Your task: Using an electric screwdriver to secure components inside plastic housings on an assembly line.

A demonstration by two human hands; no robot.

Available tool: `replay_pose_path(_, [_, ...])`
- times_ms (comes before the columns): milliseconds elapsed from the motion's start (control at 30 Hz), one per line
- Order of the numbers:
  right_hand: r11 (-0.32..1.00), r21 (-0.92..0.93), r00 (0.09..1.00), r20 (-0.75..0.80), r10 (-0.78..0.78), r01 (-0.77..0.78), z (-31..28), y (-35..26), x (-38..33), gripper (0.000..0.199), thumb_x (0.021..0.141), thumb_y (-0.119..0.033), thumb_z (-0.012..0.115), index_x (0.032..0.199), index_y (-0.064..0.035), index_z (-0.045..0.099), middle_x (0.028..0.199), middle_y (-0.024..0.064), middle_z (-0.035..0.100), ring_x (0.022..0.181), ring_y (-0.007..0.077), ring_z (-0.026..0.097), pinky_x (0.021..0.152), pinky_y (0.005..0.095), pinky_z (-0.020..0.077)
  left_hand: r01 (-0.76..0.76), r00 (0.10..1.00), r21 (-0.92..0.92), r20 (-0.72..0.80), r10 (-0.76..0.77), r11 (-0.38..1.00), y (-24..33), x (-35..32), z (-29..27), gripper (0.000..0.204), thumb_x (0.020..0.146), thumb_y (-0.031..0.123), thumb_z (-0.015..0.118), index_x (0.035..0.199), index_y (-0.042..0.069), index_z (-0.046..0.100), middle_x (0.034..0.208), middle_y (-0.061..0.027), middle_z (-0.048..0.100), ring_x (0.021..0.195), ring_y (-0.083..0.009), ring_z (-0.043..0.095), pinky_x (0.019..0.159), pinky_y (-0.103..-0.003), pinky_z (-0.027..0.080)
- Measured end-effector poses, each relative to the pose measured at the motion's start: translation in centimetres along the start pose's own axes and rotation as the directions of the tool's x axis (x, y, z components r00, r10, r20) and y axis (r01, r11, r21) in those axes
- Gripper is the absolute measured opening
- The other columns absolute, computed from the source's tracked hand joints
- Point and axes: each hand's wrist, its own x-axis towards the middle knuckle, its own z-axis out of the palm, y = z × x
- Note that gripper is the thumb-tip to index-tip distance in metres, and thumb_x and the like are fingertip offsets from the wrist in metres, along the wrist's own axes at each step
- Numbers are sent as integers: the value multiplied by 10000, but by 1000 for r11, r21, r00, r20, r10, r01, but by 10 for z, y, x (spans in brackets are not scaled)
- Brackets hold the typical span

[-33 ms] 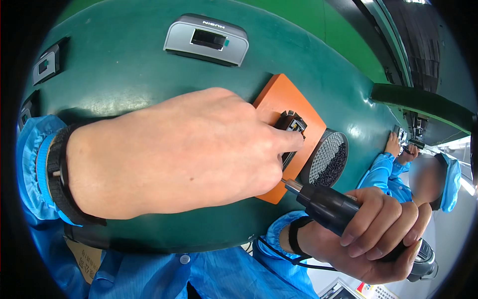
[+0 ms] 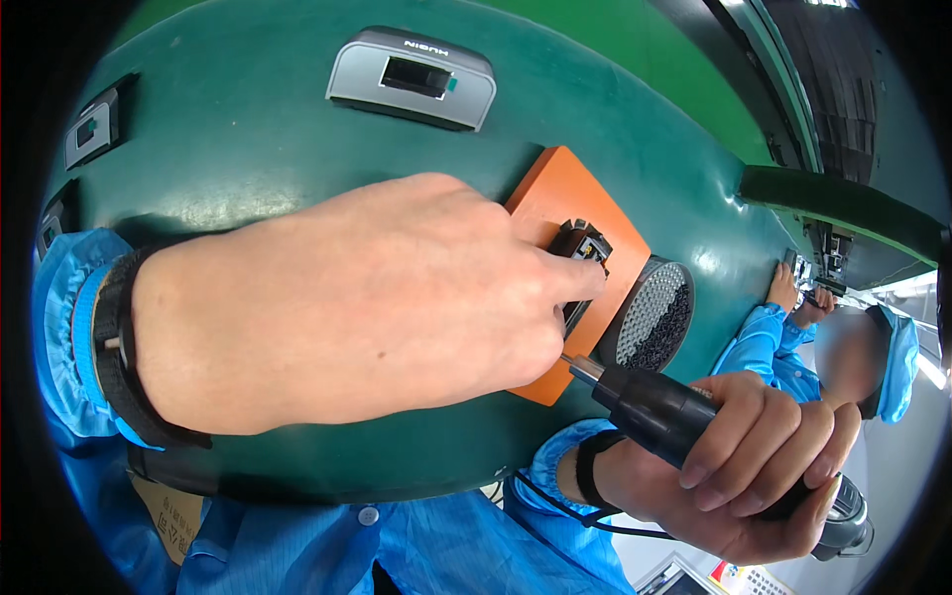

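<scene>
My left hand (image 2: 397,297) reaches across from the left, its index finger bent down over a small black part (image 2: 581,243) with metal pieces on top. The thumb and the other fingertips are hidden under the hand, but they seem to grip the part. The part rests on an orange block (image 2: 555,188). My right hand (image 2: 764,456) is wrapped round a black electric screwdriver (image 2: 650,409). Its thin bit points left, with the tip beside the left hand's knuckles; what the tip touches is hidden.
Right of the block, a round dish (image 2: 684,288) holds small dark screws on a dimpled surface. A grey device housing (image 2: 412,74) lies at the back, with two more housings at far left (image 2: 94,129). A co-worker (image 2: 783,342) in blue sits at right. A cable (image 2: 555,504) trails below my right wrist.
</scene>
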Motion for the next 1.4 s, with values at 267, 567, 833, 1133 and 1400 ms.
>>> replay_pose_path(267, [994,-38,993,56,106,-104,8,9,5,116,974,-172,468,922,-78,426,622,37,458,456,128,449,454,273,454,-9,1000,59,15,8,998,-2,2,-1,238,760,258,786,859,54,711,967,-1,585,654,-156,613,607,-291,537])
replay_pose_path(567, [990,-80,986,108,126,-117,11,10,1,122,992,-179,450,938,-75,413,644,45,466,461,135,441,471,289,446,-10,998,21,63,9,1000,3,3,-2,195,793,233,769,849,57,703,974,0,581,700,-142,610,611,-289,535])
replay_pose_path(833, [988,-103,981,144,133,-119,14,12,3,128,1010,-186,434,953,-77,397,660,54,482,466,141,445,486,303,442,6,999,-108,-42,-11,994,3,4,-2,174,793,211,735,835,48,692,994,-3,580,724,-139,612,624,-302,536])
replay_pose_path(1133, [964,-205,951,226,212,-166,14,15,6,135,1031,-193,417,970,-78,380,678,65,500,472,148,450,503,318,438,8,999,-103,46,-4,995,-6,7,-5,207,822,244,741,850,46,689,1021,-14,561,760,-161,623,659,-330,529])
replay_pose_path(1400, [936,-273,908,291,302,-224,23,3,3,142,1067,-188,399,995,-70,369,678,78,480,489,167,462,503,327,442,46,994,-239,110,-21,970,-3,-1,-10,258,798,217,776,950,36,673,1091,-24,583,778,-261,634,669,-398,533])
